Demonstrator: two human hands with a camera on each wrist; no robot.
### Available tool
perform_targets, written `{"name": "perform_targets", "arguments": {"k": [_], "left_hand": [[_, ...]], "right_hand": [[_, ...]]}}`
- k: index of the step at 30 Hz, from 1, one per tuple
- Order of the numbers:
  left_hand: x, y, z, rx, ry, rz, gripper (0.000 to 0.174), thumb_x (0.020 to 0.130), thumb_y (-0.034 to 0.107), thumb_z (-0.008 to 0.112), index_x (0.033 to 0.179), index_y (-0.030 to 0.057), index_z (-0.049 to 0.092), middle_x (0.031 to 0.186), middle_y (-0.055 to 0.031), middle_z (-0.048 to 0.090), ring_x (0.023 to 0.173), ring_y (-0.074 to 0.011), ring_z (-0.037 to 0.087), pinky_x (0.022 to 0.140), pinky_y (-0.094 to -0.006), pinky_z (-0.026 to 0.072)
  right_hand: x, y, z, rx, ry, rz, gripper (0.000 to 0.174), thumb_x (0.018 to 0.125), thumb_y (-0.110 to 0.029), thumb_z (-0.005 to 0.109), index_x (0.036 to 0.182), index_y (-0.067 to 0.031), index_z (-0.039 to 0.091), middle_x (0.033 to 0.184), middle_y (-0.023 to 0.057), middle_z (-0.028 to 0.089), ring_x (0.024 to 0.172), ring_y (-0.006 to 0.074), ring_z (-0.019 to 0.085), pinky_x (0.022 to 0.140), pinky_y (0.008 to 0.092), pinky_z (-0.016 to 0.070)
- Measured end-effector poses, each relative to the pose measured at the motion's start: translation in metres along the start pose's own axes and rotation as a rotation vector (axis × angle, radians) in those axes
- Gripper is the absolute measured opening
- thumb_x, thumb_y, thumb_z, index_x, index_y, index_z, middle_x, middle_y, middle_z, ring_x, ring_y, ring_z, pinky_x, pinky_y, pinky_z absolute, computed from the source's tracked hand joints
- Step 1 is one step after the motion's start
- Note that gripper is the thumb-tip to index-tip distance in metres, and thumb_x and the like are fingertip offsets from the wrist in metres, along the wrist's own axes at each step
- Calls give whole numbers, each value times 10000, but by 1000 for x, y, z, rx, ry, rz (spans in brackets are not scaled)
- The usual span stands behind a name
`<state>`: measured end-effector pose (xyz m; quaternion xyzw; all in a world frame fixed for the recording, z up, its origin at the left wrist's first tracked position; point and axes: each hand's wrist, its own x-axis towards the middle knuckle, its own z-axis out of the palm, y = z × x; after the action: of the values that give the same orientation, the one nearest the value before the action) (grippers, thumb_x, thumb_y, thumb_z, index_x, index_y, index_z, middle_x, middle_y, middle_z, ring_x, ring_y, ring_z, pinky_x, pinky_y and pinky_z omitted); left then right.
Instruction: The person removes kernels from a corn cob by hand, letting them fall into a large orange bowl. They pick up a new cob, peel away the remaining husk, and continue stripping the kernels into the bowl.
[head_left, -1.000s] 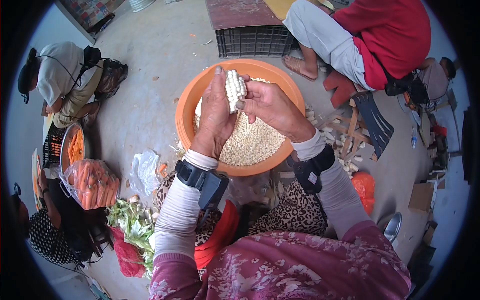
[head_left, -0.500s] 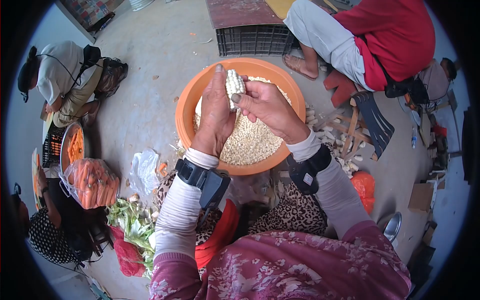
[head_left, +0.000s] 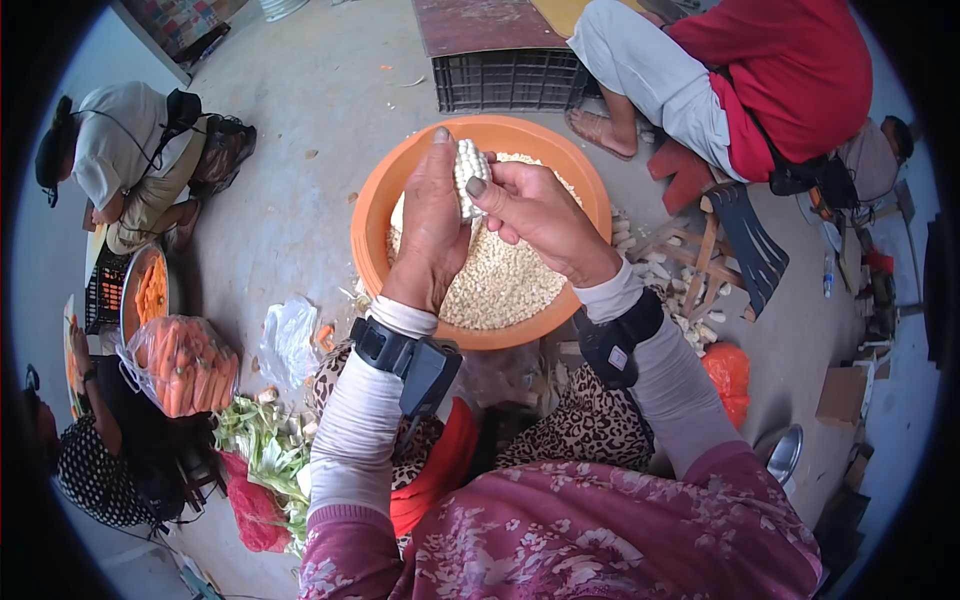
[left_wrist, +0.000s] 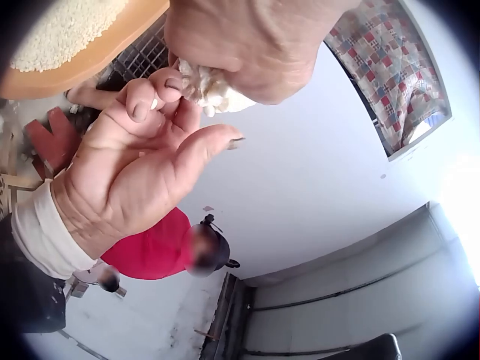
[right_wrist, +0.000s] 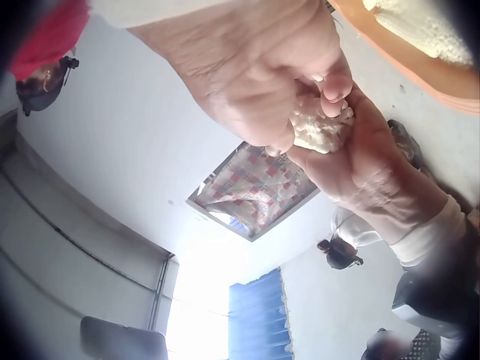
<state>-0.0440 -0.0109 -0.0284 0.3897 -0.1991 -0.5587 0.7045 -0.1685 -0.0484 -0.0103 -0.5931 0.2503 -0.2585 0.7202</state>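
A pale ear of corn [head_left: 468,175] stands tilted between both hands, over an orange basin [head_left: 372,235] that holds many loose kernels [head_left: 503,287]. My left hand [head_left: 434,220] grips the ear from the left, its thumb lying up along the side. From the right, my right hand [head_left: 545,218] lays its thumb against the rows while the fingers curl behind. Part of the cob end [right_wrist: 321,133] shows stripped and ragged in the right wrist view. One white kernel [left_wrist: 154,103] shows at the right hand's curled fingers in the left wrist view.
Beyond the basin stands a black crate [head_left: 510,82]. Stripped cobs [head_left: 690,300] lie beside a folding stool [head_left: 748,250] on the right. On the left are bagged carrots [head_left: 185,368] and green husks [head_left: 268,440]. Other people sit around, one in red [head_left: 780,80].
The right thumb has shifted upward along the ear, and the right hand and wrist have moved slightly. The left hand keeps its grip in nearly the same place.
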Motion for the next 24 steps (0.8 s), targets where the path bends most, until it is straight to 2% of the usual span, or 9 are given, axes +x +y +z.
{"name": "perform_targets", "arguments": {"k": [2,10,12,16,18,20,24], "left_hand": [[-1,0,2,12,2,7,481,945,446,418,1041,-17,508,930,-139,596,837,-217,604,731,-335,519],[-2,4,4,24,-13,25,468,953,427,412,1049,-22,503,933,-143,596,829,-223,607,744,-335,520],[-4,5,6,-24,-2,22,405,950,387,442,1021,-7,502,915,-136,583,821,-197,592,717,-323,518],[-3,5,3,-29,-14,11,403,951,385,443,1019,-7,503,905,-130,583,814,-189,589,715,-319,514],[0,2,1,19,-10,6,449,957,409,413,1041,-21,511,928,-142,600,822,-216,605,736,-338,520],[-2,0,3,44,2,27,443,958,404,415,1042,-19,513,927,-141,600,822,-215,604,736,-336,520],[-3,0,5,55,6,59,427,963,386,415,1051,-20,513,923,-140,601,826,-213,605,736,-328,522]], "right_hand": [[1,-1,-1,-113,-2,-1,296,896,-238,585,974,47,577,774,1,537,659,54,478,537,202,400],[-3,-8,0,-99,-27,-35,269,904,-199,559,997,54,568,782,6,540,663,56,476,555,208,413],[-3,-8,0,-88,-27,-30,268,907,-197,552,1000,54,564,782,7,539,666,56,477,554,207,413],[-2,-2,-2,-67,-15,16,306,903,-243,563,986,52,561,775,7,538,661,52,474,543,207,407],[-2,-1,-1,-25,-13,9,318,901,-259,568,970,51,566,766,7,536,654,52,472,538,208,403],[-1,-1,0,-155,33,-31,330,897,-275,573,954,50,577,750,8,535,640,53,470,530,212,395],[-1,-4,0,-157,44,-22,313,896,-258,569,942,52,585,738,11,535,633,57,471,527,216,390]]}}
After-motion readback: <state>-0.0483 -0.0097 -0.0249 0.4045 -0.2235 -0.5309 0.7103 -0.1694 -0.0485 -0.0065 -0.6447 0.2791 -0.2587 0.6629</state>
